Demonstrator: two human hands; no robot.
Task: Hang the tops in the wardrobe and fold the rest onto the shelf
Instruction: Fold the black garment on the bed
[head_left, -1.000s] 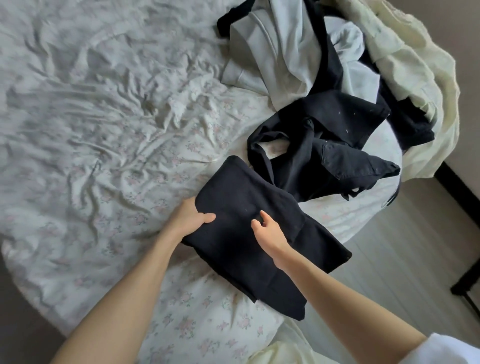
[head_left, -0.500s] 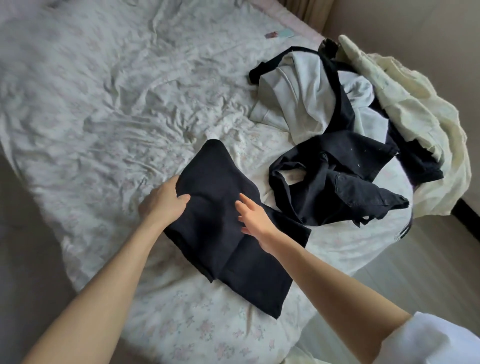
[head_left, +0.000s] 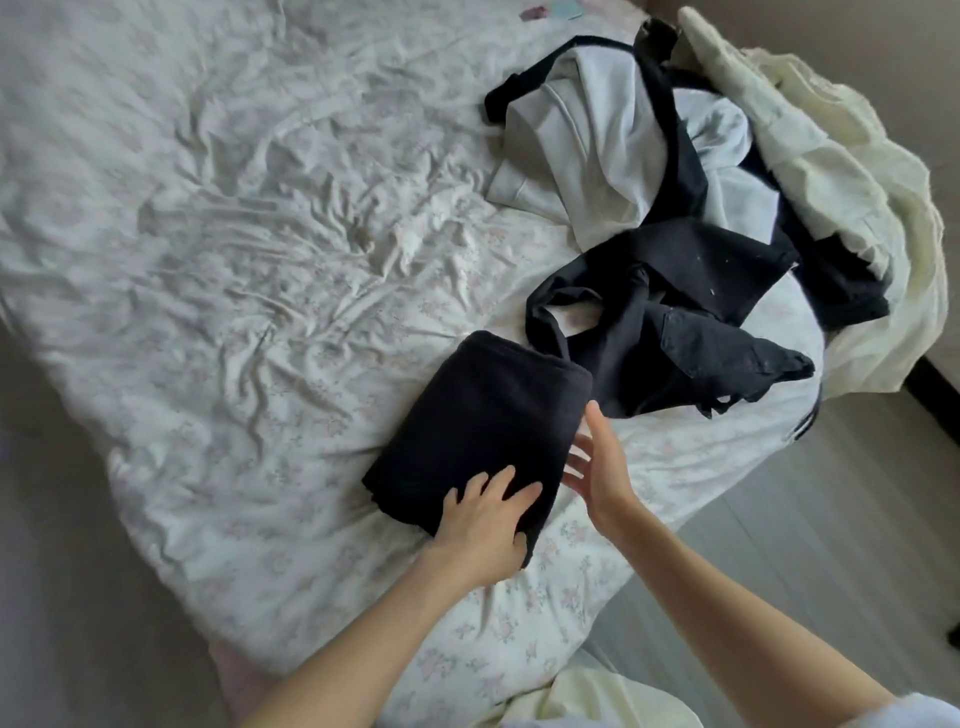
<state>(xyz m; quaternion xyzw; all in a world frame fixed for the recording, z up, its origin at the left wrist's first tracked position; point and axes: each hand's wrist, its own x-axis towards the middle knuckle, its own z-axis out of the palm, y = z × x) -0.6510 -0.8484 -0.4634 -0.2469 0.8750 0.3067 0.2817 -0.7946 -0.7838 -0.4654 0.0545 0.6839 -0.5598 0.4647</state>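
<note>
Head view: a folded black garment (head_left: 478, 431) is kept flat on the floral bedsheet (head_left: 208, 260) by the spread left hand (head_left: 483, 525), holding nothing; its edge is squared by the open right hand (head_left: 597, 478). Unsorted clothes (head_left: 675, 234) are heaped beyond.

You face a bed (head_left: 218, 270) under a rumpled floral sheet; grey plank floor (head_left: 810, 545) lies right of it.

A folded garment (head_left: 483, 431) lies on the bed (head_left: 218, 249) at the frame's lower centre. The left hand (head_left: 485, 525) rests on its lower corner; the right hand (head_left: 597, 467) is at its right edge. A clothes pile (head_left: 691, 218) fills the upper right.
</note>
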